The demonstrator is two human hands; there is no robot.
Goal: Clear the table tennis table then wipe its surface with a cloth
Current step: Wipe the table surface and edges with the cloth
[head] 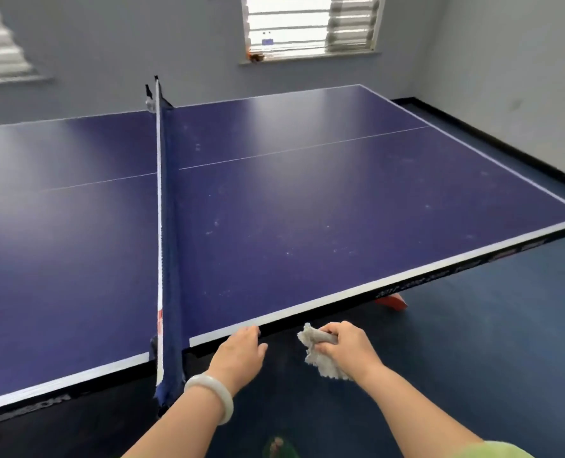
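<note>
Crumpled pale grey cloth (322, 365) clenched in the curled fingers (332, 333) of the right hand (349, 350), ends sticking out either side, held off the blue table tennis worktop (307, 209) just beyond its near edge. Left hand (241, 353) relaxed and holding nothing, fingertips at that same edge, near the dark blue net (167, 226).

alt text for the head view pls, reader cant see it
A right hand grips a crumpled pale cloth just off the near edge of a blue table tennis table, the left hand open at that edge beside the net. Faint smudges dot the surface.
</note>
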